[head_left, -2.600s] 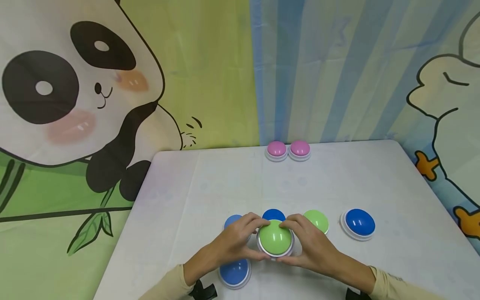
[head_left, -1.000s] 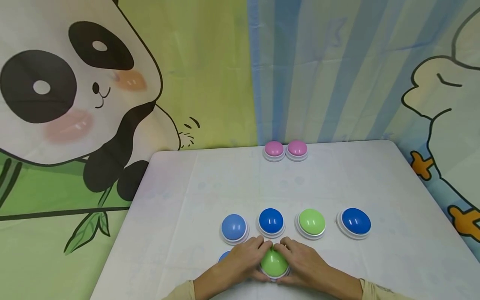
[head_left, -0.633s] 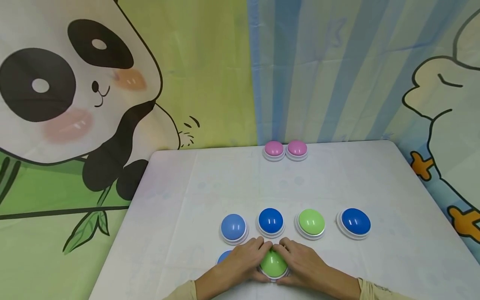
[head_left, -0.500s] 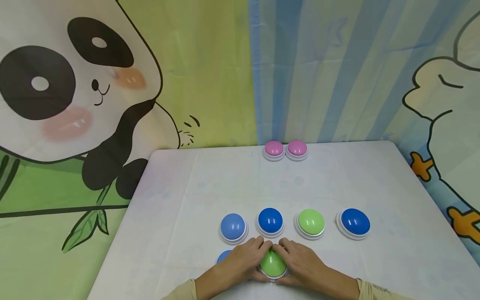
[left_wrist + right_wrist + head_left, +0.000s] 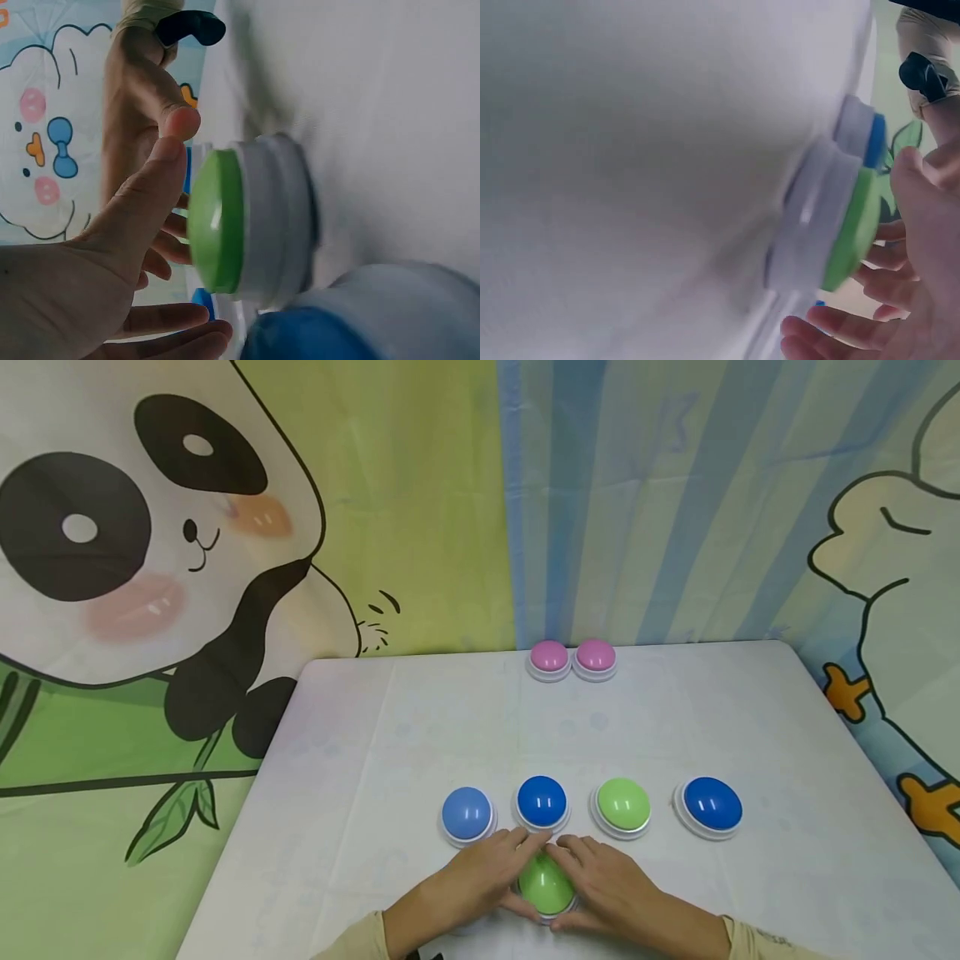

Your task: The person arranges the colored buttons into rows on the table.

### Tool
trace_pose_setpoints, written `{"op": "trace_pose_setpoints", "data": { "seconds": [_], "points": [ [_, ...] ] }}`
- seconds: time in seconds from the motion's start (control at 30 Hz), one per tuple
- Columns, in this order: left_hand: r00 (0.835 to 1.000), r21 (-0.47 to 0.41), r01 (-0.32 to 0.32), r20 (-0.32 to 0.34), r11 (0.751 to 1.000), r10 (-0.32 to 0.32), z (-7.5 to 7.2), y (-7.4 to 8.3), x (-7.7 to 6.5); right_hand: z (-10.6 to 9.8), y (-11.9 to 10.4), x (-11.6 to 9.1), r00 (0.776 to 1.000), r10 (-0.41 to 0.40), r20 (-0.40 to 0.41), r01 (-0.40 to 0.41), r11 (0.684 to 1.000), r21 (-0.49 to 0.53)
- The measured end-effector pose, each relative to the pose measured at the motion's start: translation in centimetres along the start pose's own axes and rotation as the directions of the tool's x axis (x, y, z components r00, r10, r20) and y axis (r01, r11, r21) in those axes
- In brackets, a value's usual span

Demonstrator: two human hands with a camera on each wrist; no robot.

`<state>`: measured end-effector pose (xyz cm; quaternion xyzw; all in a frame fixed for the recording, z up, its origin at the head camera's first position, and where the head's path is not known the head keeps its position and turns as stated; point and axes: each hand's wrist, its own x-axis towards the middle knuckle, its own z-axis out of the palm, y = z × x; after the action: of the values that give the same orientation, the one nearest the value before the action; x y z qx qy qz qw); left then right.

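A push button with a green dome (image 5: 545, 883) and white base stands on the table near the front. My left hand (image 5: 480, 875) is at its left side, thumb and fingers spread and loosely bent. My right hand (image 5: 617, 889) is at its right side in the same way. In the left wrist view the left thumb (image 5: 142, 195) stands off the green dome. The right wrist view has a gap between the right fingers (image 5: 840, 326) and the button. A blue-domed button (image 5: 307, 337) sits beside it, its dome hidden under my left hand in the head view.
Behind the hands runs a row: a light blue button (image 5: 466, 812), a dark blue one (image 5: 542, 801), a green one (image 5: 623, 803) and another dark blue one (image 5: 711, 802). Two pink buttons (image 5: 549, 656) stand at the table's (image 5: 420, 718) back edge, against a printed curtain (image 5: 420, 510).
Both hands have lowered the green button from above the table onto it, nearer the front edge. Since then their fingers have loosened from it, and the left hand now covers the front blue dome.
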<state>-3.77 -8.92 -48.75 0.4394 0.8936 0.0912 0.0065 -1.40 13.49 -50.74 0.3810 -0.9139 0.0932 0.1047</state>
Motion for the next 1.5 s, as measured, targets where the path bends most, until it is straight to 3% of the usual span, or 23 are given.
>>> {"op": "trace_pose_setpoints", "data": {
  "seconds": [0.33,0.57,0.7,0.9,1.1,1.23,1.5],
  "points": [
    [0.999,-0.068,0.009,0.032,0.998,-0.007,-1.9,-0.9,1.2,-2.2,1.3,1.4,0.999,0.027,-0.045,-0.025,0.999,0.045],
    [0.998,-0.099,0.001,-0.056,0.995,-0.007,-3.2,-3.1,2.8,-3.5,3.2,3.6,0.996,0.061,-0.061,-0.056,0.995,0.081],
    [0.991,-0.07,0.028,-0.128,0.997,-0.037,-4.1,-5.6,5.0,-4.4,5.3,6.1,0.992,0.119,-0.039,-0.114,0.987,0.113],
    [0.974,-0.034,0.133,-0.183,0.991,-0.137,-4.4,-9.8,9.1,-4.4,8.8,10.1,0.981,0.19,-0.027,-0.186,0.977,0.106],
    [0.969,0.002,0.192,-0.158,0.981,-0.189,-3.5,-12.4,12.4,-3.5,11.7,13.5,0.972,0.235,0.023,-0.236,0.966,0.109],
    [0.962,-0.006,0.241,-0.126,0.97,-0.24,-3.2,-14.7,14.8,-3.0,14.2,15.6,0.966,0.259,0.006,-0.259,0.965,0.047],
    [0.909,-0.102,0.41,-0.028,0.906,-0.415,-2.6,-19.9,18.2,-1.8,19.4,18.3,0.945,0.322,0.051,-0.318,0.946,-0.068]
  ]
}}
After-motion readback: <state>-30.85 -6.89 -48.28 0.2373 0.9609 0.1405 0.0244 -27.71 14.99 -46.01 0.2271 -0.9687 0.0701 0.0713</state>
